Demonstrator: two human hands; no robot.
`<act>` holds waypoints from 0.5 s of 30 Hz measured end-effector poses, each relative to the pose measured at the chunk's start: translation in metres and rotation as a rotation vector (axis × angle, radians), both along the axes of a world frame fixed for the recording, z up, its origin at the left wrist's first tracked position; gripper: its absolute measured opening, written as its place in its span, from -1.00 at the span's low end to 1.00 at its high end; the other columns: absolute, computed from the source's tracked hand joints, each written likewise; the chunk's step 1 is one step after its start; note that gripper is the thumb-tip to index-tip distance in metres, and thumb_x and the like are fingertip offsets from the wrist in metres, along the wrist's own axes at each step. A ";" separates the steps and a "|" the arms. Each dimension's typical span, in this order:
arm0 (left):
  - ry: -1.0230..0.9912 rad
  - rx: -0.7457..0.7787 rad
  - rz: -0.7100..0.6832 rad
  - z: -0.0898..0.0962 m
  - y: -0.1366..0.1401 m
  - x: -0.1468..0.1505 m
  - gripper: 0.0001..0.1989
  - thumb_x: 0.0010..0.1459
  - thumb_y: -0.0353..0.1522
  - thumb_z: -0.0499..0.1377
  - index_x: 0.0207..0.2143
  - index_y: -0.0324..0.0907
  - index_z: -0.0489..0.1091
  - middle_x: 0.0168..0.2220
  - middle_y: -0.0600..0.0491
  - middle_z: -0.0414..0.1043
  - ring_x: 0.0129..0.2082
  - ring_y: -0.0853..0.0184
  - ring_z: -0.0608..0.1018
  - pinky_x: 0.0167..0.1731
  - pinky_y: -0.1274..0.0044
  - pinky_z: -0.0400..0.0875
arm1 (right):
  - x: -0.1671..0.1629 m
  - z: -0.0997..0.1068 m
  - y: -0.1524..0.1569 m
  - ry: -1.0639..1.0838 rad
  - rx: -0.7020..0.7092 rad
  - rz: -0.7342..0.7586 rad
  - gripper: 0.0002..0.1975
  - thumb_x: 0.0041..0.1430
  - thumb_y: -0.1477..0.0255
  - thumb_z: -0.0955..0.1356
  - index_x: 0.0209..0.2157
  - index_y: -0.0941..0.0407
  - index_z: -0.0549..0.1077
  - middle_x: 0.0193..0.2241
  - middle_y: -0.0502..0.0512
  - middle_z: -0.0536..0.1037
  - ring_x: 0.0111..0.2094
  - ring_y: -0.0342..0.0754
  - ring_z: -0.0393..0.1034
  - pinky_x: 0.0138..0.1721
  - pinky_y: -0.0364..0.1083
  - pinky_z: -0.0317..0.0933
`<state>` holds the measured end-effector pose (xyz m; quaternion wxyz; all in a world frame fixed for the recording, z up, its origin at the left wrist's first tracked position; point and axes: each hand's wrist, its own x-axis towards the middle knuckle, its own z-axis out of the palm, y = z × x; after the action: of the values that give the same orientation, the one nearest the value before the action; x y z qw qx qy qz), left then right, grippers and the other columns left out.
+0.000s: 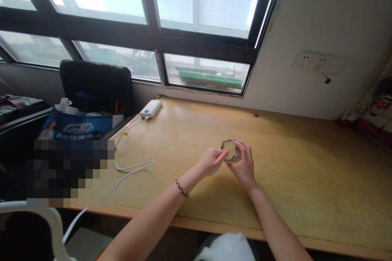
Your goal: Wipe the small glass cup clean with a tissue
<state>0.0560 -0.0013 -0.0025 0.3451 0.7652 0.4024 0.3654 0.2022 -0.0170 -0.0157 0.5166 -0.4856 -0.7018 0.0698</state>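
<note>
A clear faceted glass [235,157] is held above the table, its many-sided rim turned up toward me. My right hand [246,167] wraps around its right side, thumb below and fingers along the far side. At the rim's left edge is my left hand [211,161], closed in a pinch with the thumb and forefinger at the glass opening. A bit of white, tissue-like material [217,171] shows under the left palm; most of it is hidden by the hand. A braided bracelet [181,188] circles my left wrist.
The wooden table [306,179] stands against the window wall. On its far left lies a white power bank [150,109] with a white cable [134,167] trailing to the front edge. Left of it, a blue bag [81,124] sits on a black chair [96,83]. Wall sockets [320,62] are at right.
</note>
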 end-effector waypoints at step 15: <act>0.052 0.332 0.006 0.012 0.000 -0.008 -0.67 0.15 -0.29 -0.11 -0.14 -0.14 0.34 -0.04 -0.06 0.24 -0.04 0.24 0.30 -0.07 0.44 0.19 | -0.004 -0.001 0.002 0.268 -0.223 0.263 -0.27 -0.34 0.39 0.47 -0.04 0.07 0.20 -0.13 0.11 0.32 -0.13 -0.01 0.28 -0.14 0.01 0.23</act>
<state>0.0482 -0.0014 0.0090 0.2025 0.8197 0.3475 0.4078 0.1982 -0.0148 -0.0170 0.5348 -0.4303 -0.6722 0.2775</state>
